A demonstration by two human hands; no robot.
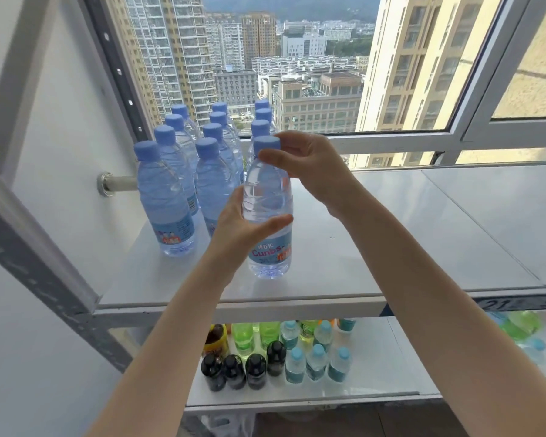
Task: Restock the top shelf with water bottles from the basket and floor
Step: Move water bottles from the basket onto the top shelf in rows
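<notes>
The left hand (237,225) is wrapped round the body of the water bottle (268,197), and its cap (266,143) is pinched by the right hand (309,165). The bottle is stood upright near the front of the top shelf (391,241). It should be squared with the right-hand row (260,127) behind before being released.

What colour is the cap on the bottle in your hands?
Light blue; the cap shows clearly in the head view.

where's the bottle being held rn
Head view, left of centre: the bottle stands on the top shelf fronting the rightmost row, left hand round its body, right hand on its cap.
</notes>
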